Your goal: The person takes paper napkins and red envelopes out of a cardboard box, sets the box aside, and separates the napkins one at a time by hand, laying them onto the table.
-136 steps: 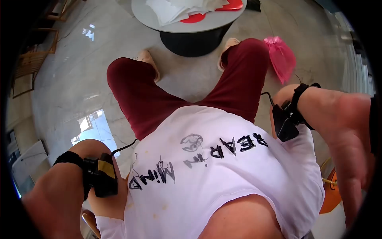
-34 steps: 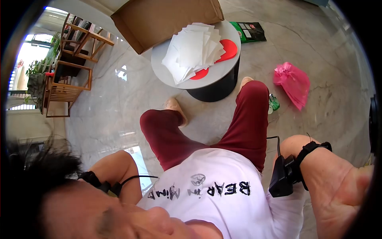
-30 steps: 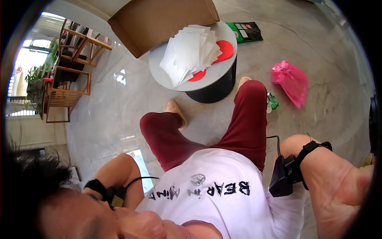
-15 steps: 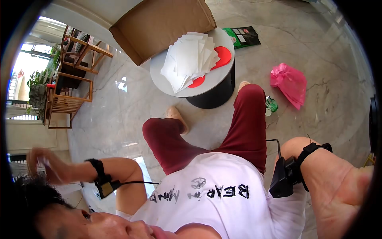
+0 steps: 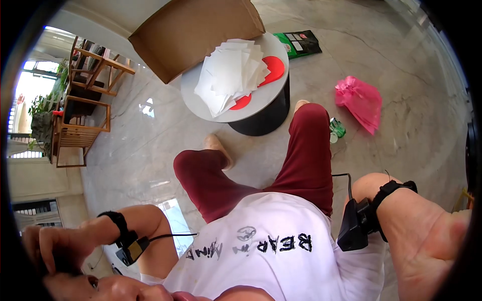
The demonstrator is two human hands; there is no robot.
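My left hand point(image 5: 55, 246) is raised to the head at the lower left, its bent fingers reaching down against the dark hair by the forehead. The fingers look apart, and I see nothing held in them. At the right edge, the palm side of my right hand point(image 5: 442, 241) shows close to the camera. Its fingers run out of the picture, so their state is hidden. Each wrist wears a black strap with a small device, the left device point(image 5: 131, 251) and the right device point(image 5: 357, 226), with a cable from each.
Ahead stands a round table point(image 5: 193, 103) with a stack of white sheets point(image 5: 231, 75), red pieces point(image 5: 273, 69) and an open cardboard box point(image 5: 196, 35). On the marble floor lie a green-black pouch point(image 5: 301, 44), a pink plastic bag point(image 5: 359, 103) and a green crumpled item point(image 5: 337, 128). Wooden chairs point(image 5: 83, 125) stand left.
My left hand has come down from beside the head onto the hair and forehead. My right hand stays about where it was. The whole view has shifted slightly.
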